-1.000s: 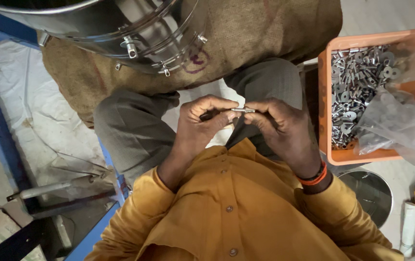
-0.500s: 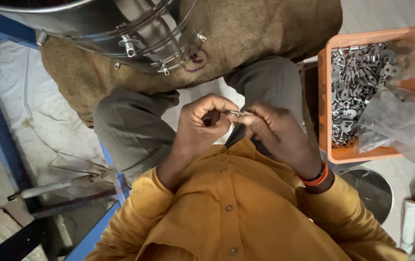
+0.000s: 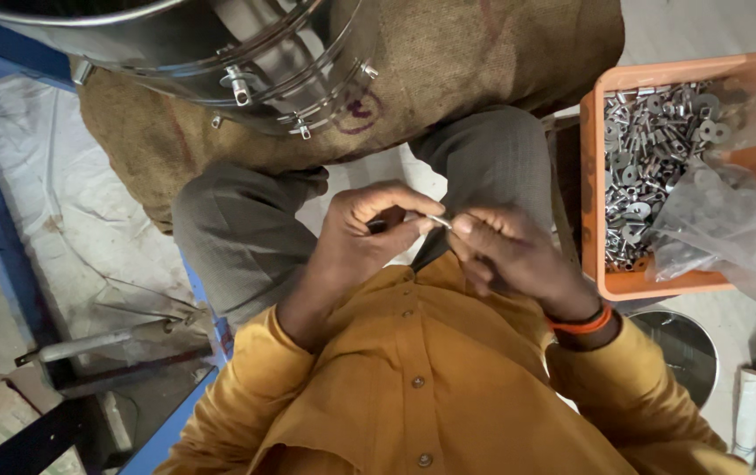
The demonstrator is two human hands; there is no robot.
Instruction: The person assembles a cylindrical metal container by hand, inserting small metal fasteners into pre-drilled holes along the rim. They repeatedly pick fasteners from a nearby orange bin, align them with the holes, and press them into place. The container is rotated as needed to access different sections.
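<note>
Small metal pin (image 3: pixel 439 221), pinched between two hands over the lap.

Left hand (image 3: pixel 369 233) curled, fingertips closed on one end of the pin; right hand (image 3: pixel 506 251) curled, fingertips closed on the other end. Right of the pin: orange bin (image 3: pixel 596 176) of metal parts (image 3: pixel 651 149), clear plastic bag (image 3: pixel 730 220) over its edge. Above the pin: steel drum (image 3: pixel 220 53) on burlap sack (image 3: pixel 448 62).
</note>
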